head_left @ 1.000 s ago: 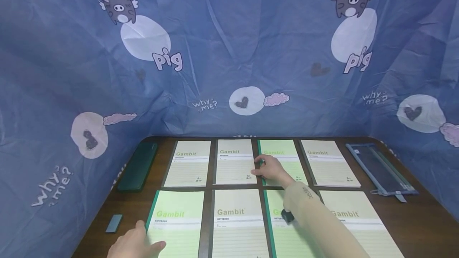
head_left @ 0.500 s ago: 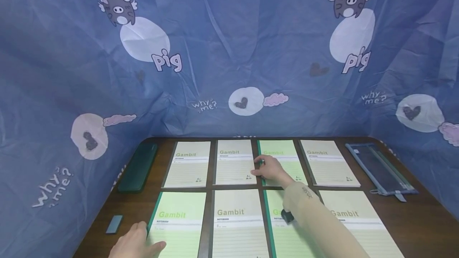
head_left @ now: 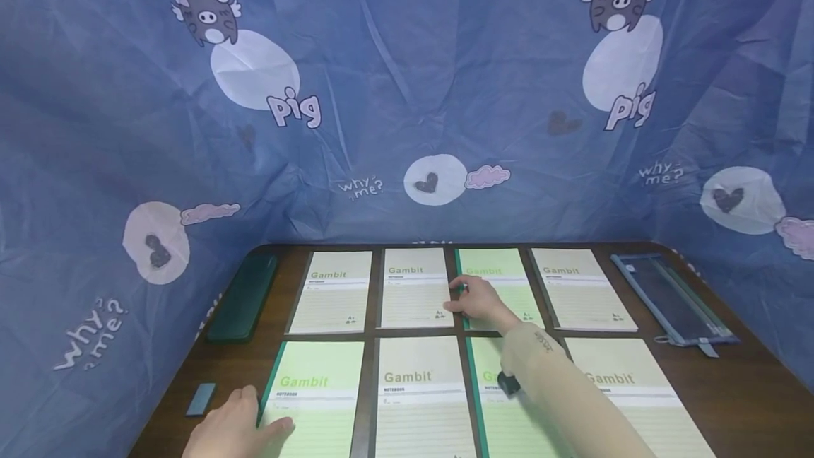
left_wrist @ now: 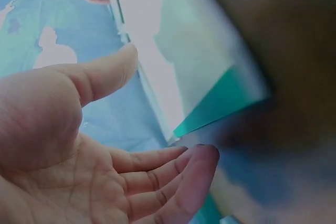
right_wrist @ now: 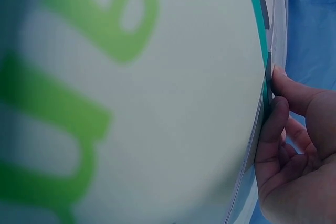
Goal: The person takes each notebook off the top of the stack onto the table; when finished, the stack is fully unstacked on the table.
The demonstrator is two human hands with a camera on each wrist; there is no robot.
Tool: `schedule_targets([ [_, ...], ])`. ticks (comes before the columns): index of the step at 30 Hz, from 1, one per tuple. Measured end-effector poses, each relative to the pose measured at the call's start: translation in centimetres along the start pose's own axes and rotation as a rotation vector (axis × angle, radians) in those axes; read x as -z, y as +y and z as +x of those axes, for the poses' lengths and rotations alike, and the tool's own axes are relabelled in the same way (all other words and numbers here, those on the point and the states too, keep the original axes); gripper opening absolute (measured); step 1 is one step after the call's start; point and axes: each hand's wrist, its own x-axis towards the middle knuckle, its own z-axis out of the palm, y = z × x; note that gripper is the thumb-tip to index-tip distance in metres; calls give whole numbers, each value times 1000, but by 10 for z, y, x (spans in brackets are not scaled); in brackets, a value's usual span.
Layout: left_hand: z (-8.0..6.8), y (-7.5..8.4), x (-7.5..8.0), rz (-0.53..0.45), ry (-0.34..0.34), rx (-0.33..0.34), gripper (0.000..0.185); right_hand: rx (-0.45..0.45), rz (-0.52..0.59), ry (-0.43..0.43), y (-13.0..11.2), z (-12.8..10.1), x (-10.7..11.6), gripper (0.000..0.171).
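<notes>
Notebooks with "Gambit" covers lie flat in two rows. My left hand [head_left: 225,424] is at the left edge of the front-left green notebook [head_left: 321,359], fingers along its dark green spine and thumb reaching over the cover. In the left wrist view, the fingers [left_wrist: 191,182] bend loosely near the notebook's corner. My right hand [head_left: 480,300] reaches to the back row, over the left part of a pale green notebook [head_left: 505,260]. Its thumb and forefinger tips meet the right edge of the cream notebook [head_left: 413,295] beside it; the other fingers curl loosely in the right wrist view.
More cream notebooks lie at back left [head_left: 332,302], back right [head_left: 579,295], front middle [head_left: 420,408] and front right [head_left: 629,366]. A dark green case [head_left: 244,299] and small blue block [head_left: 201,399] are left; a blue mesh zip pouch [head_left: 674,295] is right. Patterned cloth [head_left: 381,90] hangs behind.
The front-left green notebook has shifted slightly right and towards me, with my left hand staying at its edge. My right hand holds the same place.
</notes>
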Motion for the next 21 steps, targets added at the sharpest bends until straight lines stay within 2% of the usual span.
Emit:
schedule_targets([
  [6, 0, 13, 21, 22, 101, -130, 96, 0, -3, 1, -1, 0, 0, 47],
  [11, 5, 32, 36, 27, 164, -207, 88, 6, -28, -8, -2, -2, 0, 48],
  [15, 12, 51, 45, 24, 203, -264, 79, 20, -32, -10, -1, -5, 1, 46],
  [21, 28, 72, 55, -11, 249, -346, 65, 43, 54, -52, 4, -12, 9, 43],
])
